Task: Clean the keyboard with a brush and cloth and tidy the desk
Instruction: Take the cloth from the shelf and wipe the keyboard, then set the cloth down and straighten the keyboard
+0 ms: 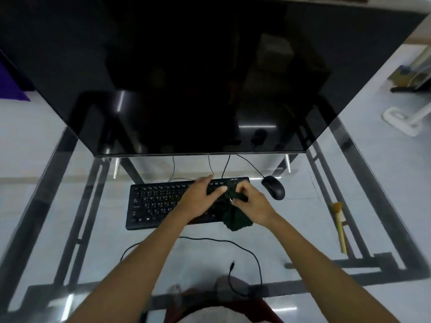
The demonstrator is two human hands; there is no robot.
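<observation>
A: Where's the keyboard [163,201]?

B: Mid-surface [291,229], just below the monitor [186,78]. The wiping step looks to be in hand: the cloth [235,217] is bunched over the keyboard's right end.

A: And the hands?

B: The right hand [250,201] is clenched on the cloth, pinching it near the top. The left hand [201,198] lies flat and released on the keys beside it, steadying the keyboard.

A: Next?

B: Probably dragging the cloth leftward across the keys while the left hand shifts clear.

A: The brush [339,226]?

B: Right of the keyboard, beyond the mouse [274,187], lying untouched. A loose cable [221,252] trails below the keyboard, still to tidy.
</observation>
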